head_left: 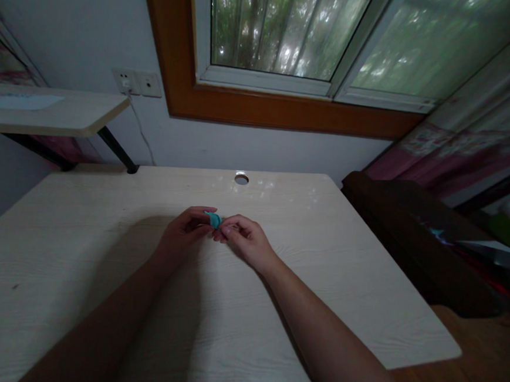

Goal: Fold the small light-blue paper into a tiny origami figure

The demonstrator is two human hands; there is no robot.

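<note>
Desk (322, 231): pale wood grain, a round hole (241, 179) near its far edge. Shelf (96, 111) at far left stood on black legs (117, 149) and bore a white sheet (21, 102). Dark brown furniture (389, 225) to the right carried a jumble, too dim to sort; a green and white thing showed at the picture's edge.

Teal piece (214, 220), small, lay between the two hands over the middle of the desk, nearer the far edge. Whether anything touched the desk top could not be told.

Left hand (188, 227): forefinger stretched along the top, thumb below, the pinch nearly closed with the teal piece held between. Right hand (245, 237): fingers curled, thumb and forefinger drawn together at the piece's right end; could not tell whether its edge was caught between them. Fingertips of both hands almost met. Both forearms reached in from the near side, slanting inward, the left one in deeper shade.
</note>
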